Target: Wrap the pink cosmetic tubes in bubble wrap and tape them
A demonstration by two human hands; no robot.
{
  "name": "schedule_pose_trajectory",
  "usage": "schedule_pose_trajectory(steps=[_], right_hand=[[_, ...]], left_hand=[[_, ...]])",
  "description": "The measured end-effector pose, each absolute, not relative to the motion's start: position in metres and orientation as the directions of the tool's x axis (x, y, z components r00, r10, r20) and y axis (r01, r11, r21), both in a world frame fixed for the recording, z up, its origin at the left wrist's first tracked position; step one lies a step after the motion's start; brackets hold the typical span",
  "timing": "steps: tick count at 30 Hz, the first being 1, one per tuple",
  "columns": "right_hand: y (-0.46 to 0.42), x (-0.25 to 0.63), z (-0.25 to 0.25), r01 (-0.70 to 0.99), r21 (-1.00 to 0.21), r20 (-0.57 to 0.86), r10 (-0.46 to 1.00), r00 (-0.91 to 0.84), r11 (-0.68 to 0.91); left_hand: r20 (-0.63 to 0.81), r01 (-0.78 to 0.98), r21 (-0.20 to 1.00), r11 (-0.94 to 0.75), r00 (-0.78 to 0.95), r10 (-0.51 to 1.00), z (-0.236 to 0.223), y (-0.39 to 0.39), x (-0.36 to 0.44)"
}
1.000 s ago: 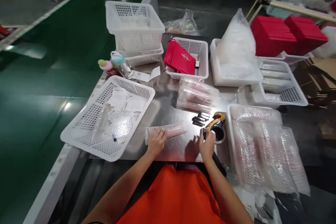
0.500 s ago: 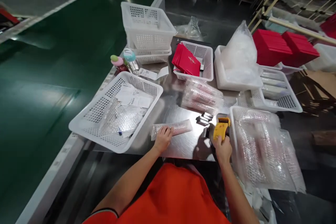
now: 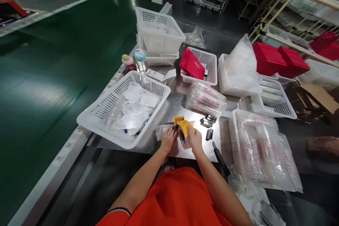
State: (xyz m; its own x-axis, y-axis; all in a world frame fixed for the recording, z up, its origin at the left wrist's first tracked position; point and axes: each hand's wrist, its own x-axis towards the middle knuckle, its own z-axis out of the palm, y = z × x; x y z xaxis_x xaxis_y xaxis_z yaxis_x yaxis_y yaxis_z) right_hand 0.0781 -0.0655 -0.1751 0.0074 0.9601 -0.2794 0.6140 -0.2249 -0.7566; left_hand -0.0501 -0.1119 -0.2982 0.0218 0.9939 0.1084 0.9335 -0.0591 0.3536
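My right hand [image 3: 195,140] grips a yellow tape dispenser [image 3: 183,125] with a roll of tape in it. The dispenser is over a slim bubble-wrapped package [image 3: 160,131] near the table's front edge and hides much of it. My left hand [image 3: 168,141] has its fingers closed on that package, just left of the dispenser. Several small dark glossy pieces [image 3: 208,121] lie to the right of my right hand. Close by, a black utility knife [image 3: 221,159] rests across the front edge. More bubble-wrapped rolls [image 3: 206,99] lie behind the dispenser.
At left, a white basket [image 3: 91,122] holds papers and bubble wrap beside a green conveyor belt [image 3: 47,77]. Red pouches [image 3: 192,65] stand in a basket at the back. On the right, a basket [image 3: 233,130] is heaped with bubble-wrapped packages. Two bottles [image 3: 140,60] stand behind the left basket.
My right hand has brought the tape dispenser leftward from beside the right basket onto the package. The utility knife and a dark piece are now uncovered. My left hand stays on the package.
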Motion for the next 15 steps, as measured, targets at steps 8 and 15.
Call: schedule_pose_trajectory(steps=[8, 15], right_hand=[[-0.074, 0.087, -0.184, 0.546, -0.775, -0.377, 0.926, 0.004, -0.318], [-0.089, 0.084, -0.187, 0.485, -0.815, -0.334, 0.941, 0.055, -0.317]], left_hand=[[-0.016, 0.942, 0.318, 0.108, -0.108, 0.994, -0.261, -0.102, -0.055], [-0.197, 0.962, 0.267, 0.06, -0.006, 0.98, -0.232, -0.078, -0.072]])
